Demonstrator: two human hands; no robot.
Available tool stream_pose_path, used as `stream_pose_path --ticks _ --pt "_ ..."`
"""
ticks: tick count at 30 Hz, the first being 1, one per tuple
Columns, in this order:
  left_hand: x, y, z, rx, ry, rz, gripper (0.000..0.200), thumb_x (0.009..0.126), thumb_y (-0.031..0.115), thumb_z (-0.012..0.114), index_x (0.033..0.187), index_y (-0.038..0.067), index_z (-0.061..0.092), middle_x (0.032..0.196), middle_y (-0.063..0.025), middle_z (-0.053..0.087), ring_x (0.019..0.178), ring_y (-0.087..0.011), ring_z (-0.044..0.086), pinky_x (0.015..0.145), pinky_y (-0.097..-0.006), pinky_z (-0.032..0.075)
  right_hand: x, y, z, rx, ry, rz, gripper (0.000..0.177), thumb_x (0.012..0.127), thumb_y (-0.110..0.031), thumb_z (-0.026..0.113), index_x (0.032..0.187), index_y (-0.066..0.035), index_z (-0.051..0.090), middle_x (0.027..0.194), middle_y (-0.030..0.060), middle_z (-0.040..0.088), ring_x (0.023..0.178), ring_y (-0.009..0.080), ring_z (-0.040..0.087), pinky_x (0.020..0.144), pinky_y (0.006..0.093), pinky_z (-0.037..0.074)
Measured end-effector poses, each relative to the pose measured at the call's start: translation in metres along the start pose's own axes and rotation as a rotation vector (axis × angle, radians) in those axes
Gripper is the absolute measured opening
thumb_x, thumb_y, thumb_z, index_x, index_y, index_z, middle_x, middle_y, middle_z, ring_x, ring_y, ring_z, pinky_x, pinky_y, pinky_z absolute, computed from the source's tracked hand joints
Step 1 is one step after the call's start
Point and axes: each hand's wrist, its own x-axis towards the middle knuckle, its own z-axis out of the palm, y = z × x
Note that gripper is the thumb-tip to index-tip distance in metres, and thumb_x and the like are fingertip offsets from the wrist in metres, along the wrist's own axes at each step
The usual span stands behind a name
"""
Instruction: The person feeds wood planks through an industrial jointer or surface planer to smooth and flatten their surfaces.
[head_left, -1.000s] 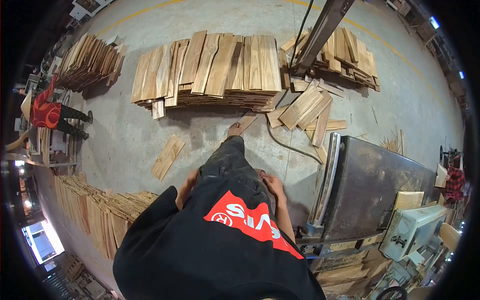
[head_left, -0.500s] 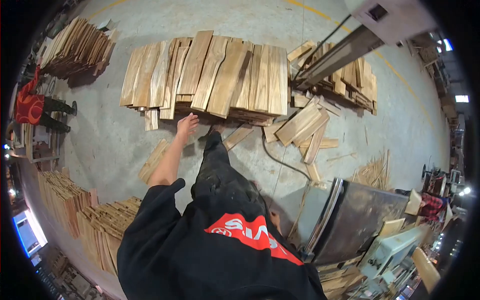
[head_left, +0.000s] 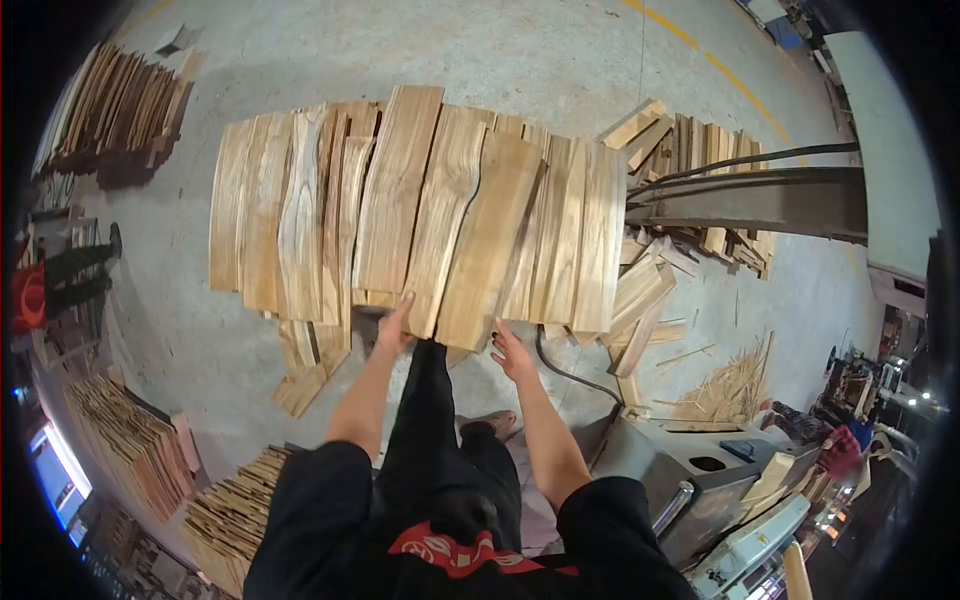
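**Item:** plank stack [head_left: 400,200], centre and upper centre of the frame, lying flat on the concrete floor [head_left: 520,50]. Rough-sawn boards, pale to honey brown, some with wavy edges. They are laid side by side in several layers, with the long axis running up the frame and the near ends uneven.

**Hands:**
- The left hand [head_left: 395,325] is at the near end of the stack, fingers raised against the end of a wavy-edged plank [head_left: 443,225]. Whether they are closed on it cannot be told.
- The right hand [head_left: 510,352] has its fingers apart and its palm toward the stack, just below the near end of the broad plank [head_left: 492,240]. Contact is not clear and nothing is held.

**Handling, by judgement:** stiff and dry, fairly light singly and heavy in a bundle. Faces and edges look splintery, not slippery. A plank is unlikely to break, though thin ends could split. Best taken at the near end with both hands, one on each long edge, or from under the end.

**Surroundings:**
- offcuts [head_left: 645,295] right of the stack
- second pile [head_left: 700,140] at upper right, crossed by a dark steel arm [head_left: 760,195]
- cable [head_left: 560,365] on the floor by the right hand
- slivers [head_left: 730,385] at right
- machine [head_left: 700,480] at lower right
- lower-left stacks [head_left: 130,440]
- upper-left pile [head_left: 110,100]
- another person [head_left: 40,290], partly seen, at the left edge
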Motion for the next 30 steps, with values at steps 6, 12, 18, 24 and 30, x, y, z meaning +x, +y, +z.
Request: stream_pose_path --ticks 6,12,18,24,30 --pt "-0.009 -0.002 -0.003 0.167 0.100 0.015 0.096 0.082 0.048 0.091 0.141 -0.014 0.049 0.130 -0.0237 0.065 0.116 -0.0340 0.070 0.093 -0.0518 0.061 0.019 -0.014 0.056 0.005 -0.110 -0.055 0.102 0.086 -0.057 0.085 0.158 0.000 0.043 0.161 0.0141 0.049 0.152 0.0268 0.041 0.121 0.0428 0.037" --pt "-0.017 -0.014 -0.003 0.158 0.105 -0.041 0.089 0.081 0.056 0.089 0.138 -0.005 0.058 0.129 -0.0201 0.066 0.118 -0.0358 0.068 0.095 -0.0543 0.060 -0.006 -0.021 0.053 -0.233 -0.015 -0.120 0.100 0.085 -0.056 0.086 0.155 0.005 0.047 0.154 0.0169 0.056 0.143 0.0294 0.052 0.117 0.0414 0.042" --pt "-0.076 -0.025 0.004 0.263 -0.023 0.047 0.074 0.080 0.052 0.091 0.126 -0.002 0.068 0.118 -0.0147 0.072 0.107 -0.0262 0.072 0.086 -0.0523 0.063 -0.047 -0.024 0.037 -0.372 0.136 -0.268 0.086 0.086 -0.052 0.086 0.139 0.010 0.061 0.132 0.0214 0.070 0.122 0.0274 0.068 0.100 0.0419 0.055" --pt "-0.120 -0.014 -0.023 0.622 -0.251 -0.084 0.074 0.083 0.042 0.090 0.135 -0.002 0.062 0.117 -0.0142 0.072 0.101 -0.0224 0.073 0.084 -0.0416 0.063 -0.160 -0.004 -0.029 -0.181 -0.155 -0.278 0.065 0.088 -0.042 0.087 0.127 0.007 0.069 0.117 0.0148 0.076 0.102 0.0236 0.075 0.088 0.0393 0.061" --pt "-0.209 -0.099 0.044 0.742 -0.359 0.474 0.055 0.100 0.030 0.076 0.131 -0.014 0.064 0.127 -0.0198 0.071 0.109 -0.0266 0.070 0.096 -0.0432 0.058 -0.207 0.102 -0.099 -0.278 0.148 -0.549 0.083 0.080 -0.065 0.084 0.123 0.005 0.074 0.113 0.0181 0.076 0.105 0.0270 0.070 0.092 0.0415 0.056"
